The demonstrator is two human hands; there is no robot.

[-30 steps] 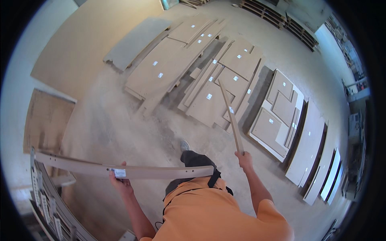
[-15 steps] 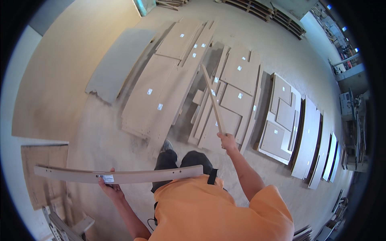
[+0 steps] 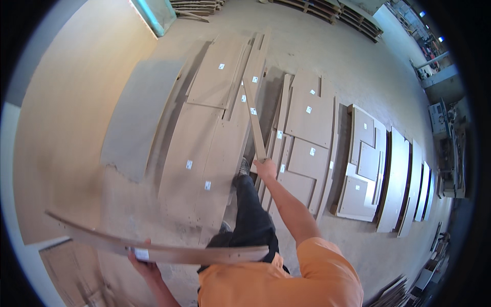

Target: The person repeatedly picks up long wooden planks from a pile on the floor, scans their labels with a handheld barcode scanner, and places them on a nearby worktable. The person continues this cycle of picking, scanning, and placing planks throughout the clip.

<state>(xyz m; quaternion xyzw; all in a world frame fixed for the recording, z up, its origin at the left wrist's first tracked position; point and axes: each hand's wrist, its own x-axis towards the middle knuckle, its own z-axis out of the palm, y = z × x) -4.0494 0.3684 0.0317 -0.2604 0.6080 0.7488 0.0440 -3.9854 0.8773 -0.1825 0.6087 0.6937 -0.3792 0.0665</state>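
My left hand (image 3: 146,266) grips a long, narrow wooden panel (image 3: 199,255) with a white label and small holes. It lies crosswise in front of my waist, its far end out to the left. In my right hand (image 3: 266,169), held out ahead, is the end of a thin wooden strip (image 3: 254,120). The strip points forward and slightly left, its tip over the left stack of labelled panels (image 3: 184,138). The middle stack of labelled panels (image 3: 307,123) is just right of that hand.
One of my feet (image 3: 244,166) is in the gap between the two stacks. A grey sheet (image 3: 138,112) and a large tan board (image 3: 61,143) lie to the left. More panel stacks (image 3: 358,169) stand to the right. Wooden pallets (image 3: 317,10) are at the back.
I have stepped forward, with one leg now stretched into the gap between the stacks. The strip has shifted left over the left stack. Both hands keep their hold.
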